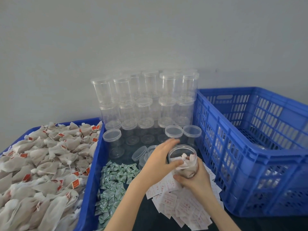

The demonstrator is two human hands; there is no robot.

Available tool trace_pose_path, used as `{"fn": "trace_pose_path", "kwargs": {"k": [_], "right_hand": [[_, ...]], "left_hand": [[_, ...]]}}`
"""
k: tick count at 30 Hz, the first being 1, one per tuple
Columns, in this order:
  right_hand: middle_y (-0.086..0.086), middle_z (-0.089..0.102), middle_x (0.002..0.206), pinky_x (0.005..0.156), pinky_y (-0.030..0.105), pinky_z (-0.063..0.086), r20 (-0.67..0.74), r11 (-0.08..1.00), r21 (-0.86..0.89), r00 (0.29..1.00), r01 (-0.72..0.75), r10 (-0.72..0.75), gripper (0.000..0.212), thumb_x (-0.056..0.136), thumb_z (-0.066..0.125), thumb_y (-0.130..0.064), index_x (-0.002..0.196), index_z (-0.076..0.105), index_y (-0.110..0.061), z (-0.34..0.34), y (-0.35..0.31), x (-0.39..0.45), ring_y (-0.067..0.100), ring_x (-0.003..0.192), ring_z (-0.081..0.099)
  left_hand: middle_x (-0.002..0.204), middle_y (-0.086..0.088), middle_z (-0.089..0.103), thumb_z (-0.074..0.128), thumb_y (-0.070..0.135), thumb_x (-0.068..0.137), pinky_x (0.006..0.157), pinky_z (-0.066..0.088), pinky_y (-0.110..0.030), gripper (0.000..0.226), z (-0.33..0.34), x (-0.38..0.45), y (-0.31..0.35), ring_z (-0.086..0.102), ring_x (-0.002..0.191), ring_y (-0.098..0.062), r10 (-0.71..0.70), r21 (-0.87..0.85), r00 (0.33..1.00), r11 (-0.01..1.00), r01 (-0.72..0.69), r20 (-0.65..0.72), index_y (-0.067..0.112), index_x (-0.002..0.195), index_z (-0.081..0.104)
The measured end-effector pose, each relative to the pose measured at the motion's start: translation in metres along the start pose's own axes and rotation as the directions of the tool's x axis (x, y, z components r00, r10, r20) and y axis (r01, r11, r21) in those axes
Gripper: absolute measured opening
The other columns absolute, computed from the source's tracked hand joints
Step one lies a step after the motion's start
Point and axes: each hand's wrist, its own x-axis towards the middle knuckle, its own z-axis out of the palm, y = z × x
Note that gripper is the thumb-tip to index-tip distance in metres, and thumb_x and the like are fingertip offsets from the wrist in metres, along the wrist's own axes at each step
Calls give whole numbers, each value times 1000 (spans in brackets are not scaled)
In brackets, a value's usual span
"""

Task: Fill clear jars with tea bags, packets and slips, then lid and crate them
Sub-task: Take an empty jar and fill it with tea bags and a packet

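My right hand (196, 178) grips the lower part of a clear jar (183, 157) that is open at the top and holds several tea bags. My left hand (160, 162) is at the jar's mouth, its thumb pressing a tea bag at the rim while the fingers stretch past the jar's far side. A heap of tea bags (40, 164) with red tags fills the blue tray (93, 164) on the left. Green-white packets (113, 184) lie in a pile beneath my left arm. White slips (183, 205) with red print are spread under my right hand.
Lidded empty clear jars (146, 100) stand stacked against the wall, with more single ones in front. A loose lid (139, 153) lies near my left hand. A big blue slatted crate (260, 147) on the right holds some filled jars, seen through its wall.
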Motion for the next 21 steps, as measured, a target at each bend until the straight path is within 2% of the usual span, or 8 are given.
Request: {"fn": "trace_pose_path", "kwargs": {"k": [2, 5, 9, 12, 14, 16, 19, 21], "right_hand": [[-24, 67, 100, 63, 8, 51, -11, 1000, 2, 1000, -2, 2, 76, 45, 92, -35, 108, 51, -50, -2, -12, 4, -12, 90, 63], [-22, 65, 104, 63, 16, 56, 24, 999, -33, 1000, 9, -9, 77, 43, 86, -49, 108, 46, -51, -6, -32, 9, -13, 89, 63], [-17, 57, 127, 80, 21, 55, 292, 997, 59, 955, 43, -58, 100, 54, 85, -35, 135, 29, -44, -22, -44, 11, -1, 110, 63], [-31, 44, 139, 95, 11, 42, 297, 994, 75, 950, 81, -100, 86, 71, 76, -33, 141, 27, -41, -30, -61, 13, -11, 127, 44], [-38, 41, 135, 101, 11, 34, 225, 988, -23, 964, 153, -144, 87, 75, 79, -41, 143, 26, -42, -32, -79, 21, -17, 128, 37], [-25, 43, 138, 104, 16, 33, 222, 952, -215, 960, 216, -168, 95, 75, 84, -40, 150, 26, -33, -34, -97, 31, -5, 130, 40], [-11, 38, 145, 96, 15, 32, 315, 807, -509, 938, 299, -148, 97, 76, 77, -53, 153, 27, -22, -37, -116, 46, 8, 136, 37], [-9, 35, 148, 99, 21, 35, 352, 690, -636, 926, 344, -137, 103, 73, 71, -64, 154, 23, -23, -39, -125, 52, 13, 136, 38]], "left_hand": [[151, 25, 24, 74, 47, 75, 108, 24, -13, 97, 4, -2, -3, 23, 137, 9, -81, -258, 986, 959, 117, 146, 45, 148, 11], [139, 28, 39, 82, 43, 69, 102, 39, -19, 116, 12, 0, -4, 41, 127, 9, -136, -434, 977, 879, 195, 163, 58, 140, -7], [121, 30, 56, 84, 35, 65, 83, 43, -7, 113, 12, 6, -6, 53, 109, 14, -196, -496, 980, 849, 179, 19, 54, 140, 1], [117, 41, 53, 83, 44, 62, 86, 44, -8, 109, 11, 7, 1, 53, 110, 14, -180, -470, 983, 870, 146, -28, 55, 139, 7], [118, 41, 52, 81, 55, 56, 89, 43, -7, 119, 12, 8, 9, 50, 112, 16, -168, -426, 984, 896, 129, -55, 50, 144, 3], [117, 38, 55, 77, 59, 51, 85, 42, -5, 124, 14, 12, 16, 49, 108, 20, -177, -401, 980, 907, 127, -89, 42, 149, 3], [110, 46, 52, 72, 56, 50, 80, 40, -1, 121, 13, 20, 20, 47, 101, 26, -190, -386, 973, 914, 127, -129, 35, 150, 8], [103, 50, 51, 74, 51, 51, 78, 40, 0, 119, 13, 25, 23, 48, 99, 26, -188, -368, 971, 922, 124, -145, 36, 150, 10]]}}
